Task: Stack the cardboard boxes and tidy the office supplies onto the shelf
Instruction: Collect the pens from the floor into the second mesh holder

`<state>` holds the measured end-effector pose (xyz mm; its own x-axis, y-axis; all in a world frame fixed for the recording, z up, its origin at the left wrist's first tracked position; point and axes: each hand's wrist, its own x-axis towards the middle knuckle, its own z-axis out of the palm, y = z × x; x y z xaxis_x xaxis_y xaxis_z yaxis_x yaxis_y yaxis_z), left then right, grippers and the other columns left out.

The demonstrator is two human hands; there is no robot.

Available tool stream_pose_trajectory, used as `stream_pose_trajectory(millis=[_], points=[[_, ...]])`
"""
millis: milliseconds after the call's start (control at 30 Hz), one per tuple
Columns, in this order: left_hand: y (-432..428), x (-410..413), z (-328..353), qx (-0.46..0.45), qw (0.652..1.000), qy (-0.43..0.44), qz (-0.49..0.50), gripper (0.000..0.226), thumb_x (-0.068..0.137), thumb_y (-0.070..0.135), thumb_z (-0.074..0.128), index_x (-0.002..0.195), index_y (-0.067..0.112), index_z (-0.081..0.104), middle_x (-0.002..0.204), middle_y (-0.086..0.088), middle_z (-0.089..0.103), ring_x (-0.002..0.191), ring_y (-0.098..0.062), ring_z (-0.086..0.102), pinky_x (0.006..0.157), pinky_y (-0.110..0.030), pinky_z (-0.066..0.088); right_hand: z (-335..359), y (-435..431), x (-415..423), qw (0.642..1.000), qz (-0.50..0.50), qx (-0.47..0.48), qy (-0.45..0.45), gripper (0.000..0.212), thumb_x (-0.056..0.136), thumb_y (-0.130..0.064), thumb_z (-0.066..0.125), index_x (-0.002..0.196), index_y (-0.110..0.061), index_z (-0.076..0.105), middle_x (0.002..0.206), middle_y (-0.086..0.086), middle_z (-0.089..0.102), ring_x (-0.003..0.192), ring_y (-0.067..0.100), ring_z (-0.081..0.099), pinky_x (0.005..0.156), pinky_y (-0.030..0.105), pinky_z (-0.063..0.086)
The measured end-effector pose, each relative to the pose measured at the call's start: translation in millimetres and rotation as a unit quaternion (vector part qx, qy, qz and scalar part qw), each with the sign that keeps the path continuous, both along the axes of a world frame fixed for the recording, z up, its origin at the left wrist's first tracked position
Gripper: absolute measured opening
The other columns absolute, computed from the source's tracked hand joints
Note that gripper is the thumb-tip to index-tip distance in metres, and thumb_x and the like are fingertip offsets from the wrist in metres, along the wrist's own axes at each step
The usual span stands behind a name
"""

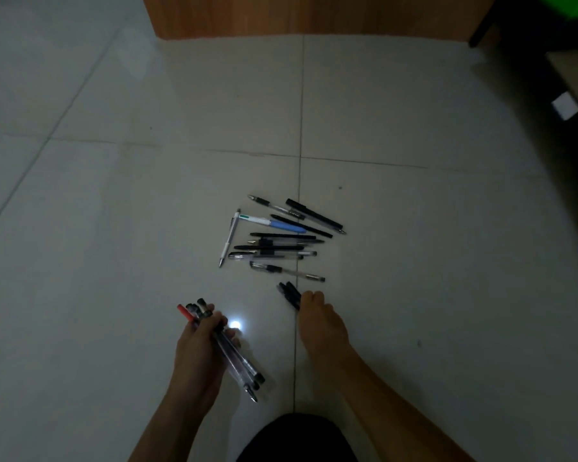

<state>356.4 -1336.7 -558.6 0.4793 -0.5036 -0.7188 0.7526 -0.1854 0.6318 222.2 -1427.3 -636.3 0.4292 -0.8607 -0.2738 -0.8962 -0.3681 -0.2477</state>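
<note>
Left hand: the left hand (197,341), nearest the camera, has its fingers wrapped round a bundle of pens (237,365) that it holds clear of the floor, with a red pen (185,311) at the bundle's outer edge.
Bundle risk: the bundle looks thick for one hand and the pens fan out at both ends, so adding more could let a smooth barrel slide out of the bottom.
Right hand: the right hand (321,321) is low to the floor with its fingers bent over a few black pens (289,293), whose ends stick out past the fingertips. The underside of that grip is hidden.
Transfer risk: passing these pens across means one hand must loosen, and that is the likeliest moment for a spill.
Loose pens: the loose pens (277,241) lie just beyond the right hand in a crossed heap on the tiled floor (114,195), with a white pen (229,238) angled along their left side.
Pick-up risk: round barrels on glossy tile probably roll when nudged, and lifting an overlapped pen may scatter its neighbours.
Light: the room is dim, so black pens are easy to miss.
Far side: a wooden panel (297,15) stands well beyond the heap. Whether it is the shelf cannot be told, and no cardboard boxes are in view.
</note>
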Motion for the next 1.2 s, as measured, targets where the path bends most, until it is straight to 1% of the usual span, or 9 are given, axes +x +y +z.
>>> stream_pose_trajectory(millis=[100, 167, 267, 400, 600, 767, 900, 1000, 1200], points=[[-4.2, -11.7, 13.7, -0.004, 0.999, -0.01, -0.044, 0.015, 0.095, 0.005, 0.044, 0.086, 0.014, 0.051, 0.072, -0.006, 0.048, 0.053, -0.015, 0.051, 0.044, -0.021, 0.049, 29.6, -0.8, -28.0, 0.959, -0.201, 0.175, -0.099, 0.013, 0.095, -0.011, 0.05, 0.105, -0.003, 0.053, 0.101, 0.014, 0.06, 0.073, 0.017, 0.056, 0.058, 0.024, 0.041], [-5.5, -23.5, 22.2, -0.002, 0.997, -0.015, -0.08, 0.014, 0.095, 0.005, 0.045, 0.089, 0.015, 0.052, 0.074, -0.005, 0.049, 0.061, -0.016, 0.049, 0.048, -0.022, 0.05, 50.1, 3.7, -49.2, 0.882, -0.293, 0.294, -0.225, 0.016, 0.1, -0.018, 0.04, 0.095, -0.01, 0.052, 0.086, 0.01, 0.061, 0.062, 0.014, 0.052, 0.054, 0.027, 0.046], [-7.4, -55.7, 45.9, -0.012, 0.987, -0.005, -0.159, 0.015, 0.095, 0.005, 0.045, 0.085, 0.014, 0.05, 0.072, -0.004, 0.047, 0.061, -0.017, 0.047, 0.056, -0.028, 0.046, 105.9, 19.8, -87.1, 0.764, -0.391, 0.335, -0.389, 0.02, 0.098, -0.024, 0.048, 0.084, -0.01, 0.053, 0.063, 0.002, 0.054, 0.044, 0.012, 0.046, 0.044, 0.023, 0.044], [-4.9, -108.5, 78.4, -0.018, 0.971, 0.023, -0.236, 0.017, 0.094, 0.003, 0.046, 0.08, 0.013, 0.047, 0.069, -0.003, 0.045, 0.052, -0.014, 0.049, 0.046, -0.023, 0.047, 178.6, 43.8, -148.8, 0.669, -0.435, 0.326, -0.508, 0.014, 0.097, -0.019, 0.051, 0.087, -0.01, 0.051, 0.062, 0.001, 0.05, 0.044, 0.011, 0.042, 0.044, 0.024, 0.041], [13.0, -196.2, 139.6, -0.049, 0.94, 0.066, -0.33, 0.019, 0.093, -0.001, 0.046, 0.079, 0.012, 0.046, 0.067, -0.005, 0.045, 0.058, -0.017, 0.048, 0.044, -0.024, 0.048, 274.9, 96.1, -239.1, 0.615, -0.483, 0.239, -0.576, 0.009, 0.098, -0.015, 0.048, 0.093, -0.008, 0.05, 0.064, 0.004, 0.051, 0.049, 0.016, 0.044, 0.047, 0.028, 0.042], [32.4, -273.4, 208.4, -0.103, 0.91, 0.084, -0.393, 0.021, 0.093, -0.003, 0.042, 0.078, 0.011, 0.045, 0.066, -0.006, 0.045, 0.058, -0.017, 0.047, 0.044, -0.022, 0.05, 334.6, 152.0, -302.2, 0.601, -0.51, 0.132, -0.601, 0.022, 0.094, -0.033, 0.054, 0.086, -0.013, 0.047, 0.059, -0.001, 0.044, 0.042, 0.009, 0.034, 0.038, 0.021, 0.033], [50.6, -341.9, 272.0, -0.143, 0.869, 0.095, -0.463, 0.02, 0.094, -0.004, 0.04, 0.08, 0.01, 0.043, 0.067, -0.006, 0.044, 0.06, -0.016, 0.046, 0.049, -0.027, 0.051, 383.5, 201.0, -359.0, 0.574, -0.527, 0.047, -0.625, 0.028, 0.091, -0.034, 0.06, 0.081, -0.015, 0.042, 0.052, -0.004, 0.04, 0.038, 0.008, 0.03, 0.035, 0.021, 0.028], [59.0, -384.8, 313.7, -0.173, 0.842, 0.094, -0.503, 0.02, 0.096, -0.002, 0.039, 0.079, 0.008, 0.043, 0.065, -0.008, 0.043, 0.06, -0.017, 0.043, 0.061, -0.031, 0.044, 418.0, 227.3, -393.9, 0.569, -0.52, -0.006, -0.637, 0.03, 0.093, -0.032, 0.057, 0.078, -0.014, 0.039, 0.051, -0.002, 0.038, 0.038, 0.01, 0.03, 0.037, 0.022, 0.028], [78.0, -461.1, 375.0, -0.19, 0.797, 0.12, -0.56, 0.02, 0.097, 0.001, 0.039, 0.079, 0.006, 0.043, 0.06, -0.007, 0.041, 0.054, -0.016, 0.043, 0.061, -0.03, 0.041, 478.9, 265.6, -446.3, 0.574, -0.52, -0.118, -0.622, 0.032, 0.098, -0.032, 0.045, 0.074, -0.012, 0.038, 0.044, -0.003, 0.036, 0.037, 0.013, 0.034, 0.037, 0.023, 0.034]])
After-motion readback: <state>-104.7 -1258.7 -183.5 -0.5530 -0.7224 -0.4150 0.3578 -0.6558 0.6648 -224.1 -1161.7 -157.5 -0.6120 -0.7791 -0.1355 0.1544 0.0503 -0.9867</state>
